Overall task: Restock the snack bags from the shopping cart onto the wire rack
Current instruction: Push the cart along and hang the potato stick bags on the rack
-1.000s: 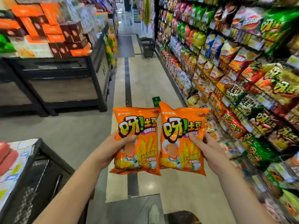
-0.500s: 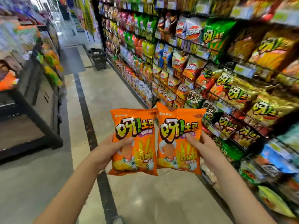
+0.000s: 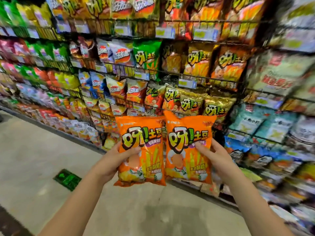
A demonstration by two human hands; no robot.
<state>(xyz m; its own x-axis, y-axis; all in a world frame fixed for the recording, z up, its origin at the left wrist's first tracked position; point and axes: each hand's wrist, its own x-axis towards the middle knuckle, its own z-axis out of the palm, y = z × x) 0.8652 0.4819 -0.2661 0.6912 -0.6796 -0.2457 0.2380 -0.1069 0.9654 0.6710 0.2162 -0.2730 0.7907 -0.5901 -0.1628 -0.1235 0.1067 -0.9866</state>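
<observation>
While the left hand is gripping one orange snack bag by its edge, the right hand is pinching a second orange bag, thumbs lying across the fronts. Both are hanging upright, edges touching, just before the crowded wire rack. Neither is resting on a shelf yet, so placing is remaining; the cart is sitting out of view.

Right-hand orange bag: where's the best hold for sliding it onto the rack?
The right-hand orange bag stands upright and puffy. Pinch its right edge at mid-height, coming from the right, as the right hand does: thumb on the front, fingers round the edge.
</observation>
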